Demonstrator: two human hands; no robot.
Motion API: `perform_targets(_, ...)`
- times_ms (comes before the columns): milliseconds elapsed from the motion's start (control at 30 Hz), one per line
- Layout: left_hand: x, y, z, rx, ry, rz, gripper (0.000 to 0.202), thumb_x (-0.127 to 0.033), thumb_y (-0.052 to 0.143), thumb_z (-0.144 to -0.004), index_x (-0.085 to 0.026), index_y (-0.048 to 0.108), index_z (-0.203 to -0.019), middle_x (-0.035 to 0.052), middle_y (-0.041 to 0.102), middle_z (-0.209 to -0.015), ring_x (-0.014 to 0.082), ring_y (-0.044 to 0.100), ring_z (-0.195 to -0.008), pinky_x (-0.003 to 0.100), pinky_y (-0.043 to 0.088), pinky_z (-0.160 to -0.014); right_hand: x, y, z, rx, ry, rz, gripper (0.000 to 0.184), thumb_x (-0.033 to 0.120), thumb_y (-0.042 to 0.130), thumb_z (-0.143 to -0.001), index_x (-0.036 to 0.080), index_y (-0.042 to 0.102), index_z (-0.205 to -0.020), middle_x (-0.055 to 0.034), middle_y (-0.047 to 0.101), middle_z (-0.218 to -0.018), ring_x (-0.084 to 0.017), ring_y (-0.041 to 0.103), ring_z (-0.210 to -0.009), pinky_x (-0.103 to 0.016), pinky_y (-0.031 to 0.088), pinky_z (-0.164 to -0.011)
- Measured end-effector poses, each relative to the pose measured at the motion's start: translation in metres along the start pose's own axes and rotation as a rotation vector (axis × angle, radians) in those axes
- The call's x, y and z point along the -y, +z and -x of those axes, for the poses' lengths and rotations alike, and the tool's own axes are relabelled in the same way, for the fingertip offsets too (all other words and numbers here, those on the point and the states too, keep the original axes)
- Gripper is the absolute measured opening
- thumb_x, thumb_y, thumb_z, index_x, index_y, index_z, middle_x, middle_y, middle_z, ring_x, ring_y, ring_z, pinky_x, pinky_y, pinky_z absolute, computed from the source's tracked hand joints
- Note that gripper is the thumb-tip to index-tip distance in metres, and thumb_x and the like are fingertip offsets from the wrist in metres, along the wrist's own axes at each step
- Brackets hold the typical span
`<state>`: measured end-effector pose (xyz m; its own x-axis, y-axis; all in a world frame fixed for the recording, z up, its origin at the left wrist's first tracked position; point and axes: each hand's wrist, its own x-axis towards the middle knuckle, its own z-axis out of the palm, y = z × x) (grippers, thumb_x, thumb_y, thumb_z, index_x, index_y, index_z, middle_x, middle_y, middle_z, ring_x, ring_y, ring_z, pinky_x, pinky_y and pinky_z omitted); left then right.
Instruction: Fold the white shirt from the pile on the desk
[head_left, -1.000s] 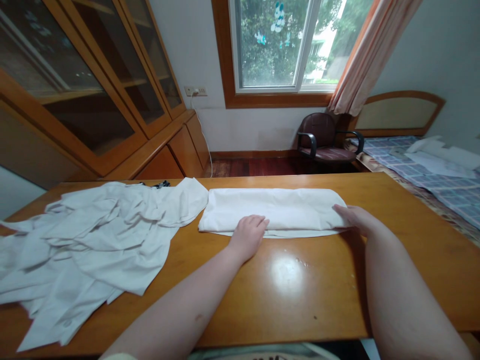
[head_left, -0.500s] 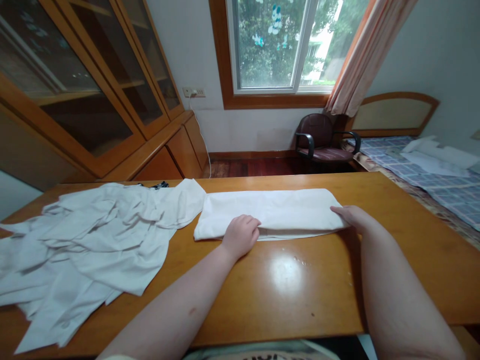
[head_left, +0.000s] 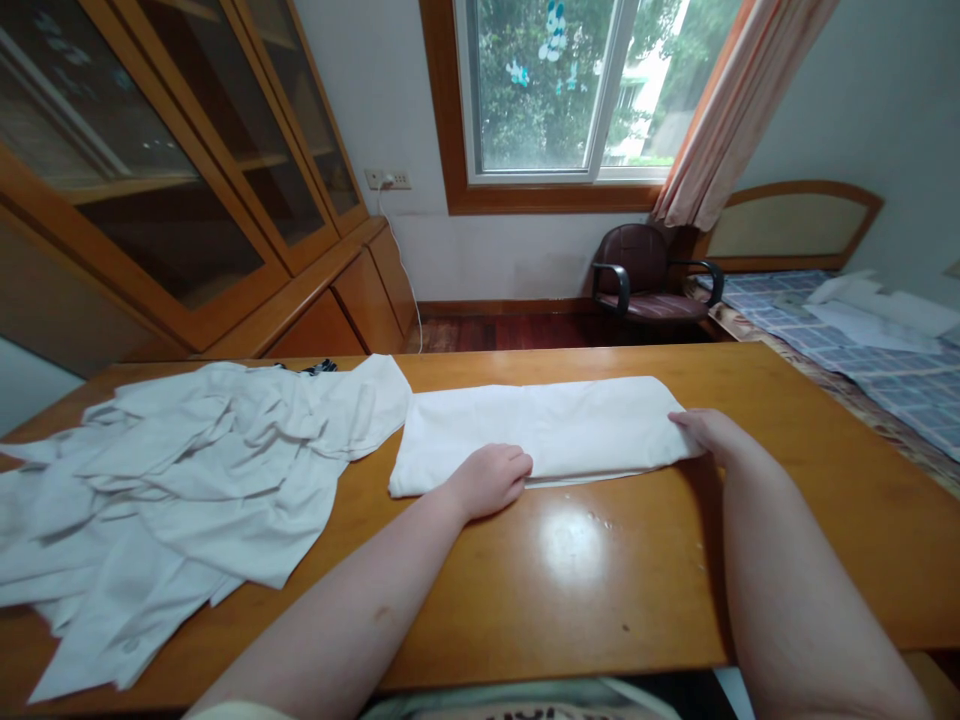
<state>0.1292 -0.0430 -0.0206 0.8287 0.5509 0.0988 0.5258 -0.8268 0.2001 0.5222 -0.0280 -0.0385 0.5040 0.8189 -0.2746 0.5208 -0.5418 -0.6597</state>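
A white garment [head_left: 525, 430], folded into a long flat strip, lies across the wooden table. Its exact kind does not show. My left hand [head_left: 495, 478] is closed on the near edge, around the middle, fingers curled over the fabric. At the right end, my right hand [head_left: 701, 432] pinches the near corner between thumb and fingers; the fingers underneath are partly hidden. Left of the strip is a loose, crumpled heap of white shirts [head_left: 225, 470], with a button visible near its front. The heap's far right part meets the strip's left end.
The wooden table [head_left: 570, 620] spans the view. Behind it stand a glass-door cabinet [head_left: 225, 160] at left, a dark red armchair [head_left: 637, 270] under the window, and a bed [head_left: 862, 330] at right. A small dark patterned item [head_left: 321, 367] lies behind the heap.
My left hand has moved slightly toward me and right, drawing the strip's near edge closer to me; the gap between layers there has closed. My right hand has barely shifted.
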Motion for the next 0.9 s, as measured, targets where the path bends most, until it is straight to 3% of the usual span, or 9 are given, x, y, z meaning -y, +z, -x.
perform_targets(100, -0.002, -0.002, 0.0, -0.006, 0.009, 0.015, 0.013, -0.018, 0.043, -0.082, -0.019, 0.055, -0.081, 0.0029, 0.06, -0.081, 0.0158, 0.054, -0.076, 0.026, 0.041, -0.073, 0.0, 0.0, -0.002, 0.037, 0.116, 0.009, 0.03, 0.03, 0.05, -0.08, 0.007, 0.068, -0.089, -0.0149, 0.07, -0.077, -0.021, 0.065, -0.059, -0.027, 0.048, -0.049)
perform_targets(233, -0.005, -0.003, -0.001, 0.055, 0.02, 0.056, 0.011, -0.015, 0.046, -0.078, -0.02, 0.056, -0.077, 0.0016, 0.061, -0.078, 0.0152, 0.055, -0.073, 0.025, 0.04, -0.067, 0.001, -0.002, -0.003, 0.031, 0.116, 0.079, 0.033, 0.033, 0.049, -0.079, 0.007, 0.068, -0.09, -0.015, 0.07, -0.081, -0.022, 0.065, -0.064, -0.028, 0.049, -0.052)
perform_targets(333, -0.006, -0.005, 0.0, 0.089, 0.02, 0.106, 0.011, -0.014, 0.049, -0.074, -0.02, 0.057, -0.079, 0.0009, 0.063, -0.078, 0.0152, 0.055, -0.073, 0.025, 0.038, -0.064, 0.004, -0.004, -0.004, 0.034, 0.088, 0.183, 0.028, 0.031, 0.051, -0.078, 0.011, 0.069, -0.083, -0.0138, 0.07, -0.085, -0.024, 0.066, -0.075, -0.029, 0.049, -0.062)
perform_targets(433, -0.005, -0.005, 0.0, 0.109, -0.004, 0.165, 0.007, -0.022, 0.053, -0.076, -0.02, 0.059, -0.081, 0.001, 0.064, -0.081, 0.0153, 0.056, -0.074, 0.024, 0.038, -0.064, 0.009, -0.006, -0.006, 0.021, 0.055, 0.43, 0.026, 0.032, 0.056, -0.076, 0.011, 0.071, -0.077, -0.0184, 0.069, -0.091, -0.031, 0.063, -0.092, -0.035, 0.047, -0.077)
perform_targets(567, -0.003, -0.003, -0.001, 0.109, -0.017, 0.18, 0.011, -0.023, 0.05, -0.081, -0.02, 0.06, -0.078, 0.0007, 0.064, -0.079, 0.0141, 0.056, -0.073, 0.024, 0.038, -0.065, 0.014, -0.003, -0.005, 0.067, 0.022, 0.775, 0.042, 0.041, 0.046, -0.084, 0.008, 0.07, -0.095, -0.0207, 0.066, -0.104, -0.033, 0.06, -0.1, -0.038, 0.045, -0.084)
perform_targets(700, -0.002, -0.001, -0.001, 0.105, 0.025, 0.152, 0.011, -0.019, 0.051, -0.08, -0.02, 0.059, -0.073, -0.0004, 0.064, -0.076, 0.0128, 0.055, -0.071, 0.023, 0.037, -0.064, 0.015, 0.0, -0.005, 0.075, 0.042, 0.793, 0.049, 0.043, 0.039, -0.087, 0.006, 0.067, -0.105, -0.0214, 0.064, -0.11, -0.032, 0.06, -0.102, -0.038, 0.045, -0.085)
perform_targets(900, -0.005, -0.002, -0.001, 0.105, -0.011, 0.135, 0.01, -0.017, 0.051, -0.078, -0.02, 0.059, -0.074, -0.0006, 0.064, -0.076, 0.013, 0.056, -0.07, 0.023, 0.037, -0.063, 0.005, -0.003, -0.009, -0.03, 0.086, 0.703, 0.057, 0.051, 0.036, -0.087, 0.007, 0.067, -0.106, -0.0241, 0.062, -0.111, -0.036, 0.059, -0.102, -0.046, 0.046, -0.083)
